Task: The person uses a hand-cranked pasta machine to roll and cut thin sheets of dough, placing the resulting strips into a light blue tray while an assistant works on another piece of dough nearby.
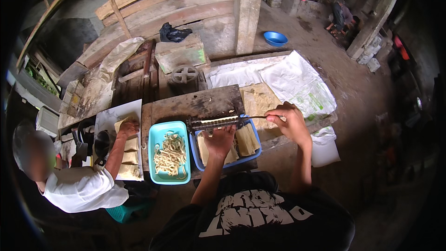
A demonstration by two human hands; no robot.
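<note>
While gripping crank handle [254, 117] with closed right hand [290, 123], left hand [219, 140] flat, open on dough sheet under noodle cutter [216, 122] (over blue tray [253, 156]); cut noodles [171, 154] in teal tray [155, 135] just left.

We see dark metal noodle cutter [216, 123] lying crosswise over blue tray [253, 157], pale dough sheet on rollers; thin crank handle [254, 117] sticks out rightward.

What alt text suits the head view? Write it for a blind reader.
A person's right hand grips the crank of a noodle cutter while the left hand rests at its rollers, above a blue tray of dough sheets. Beside it, a teal tray holds cut noodles.
</note>
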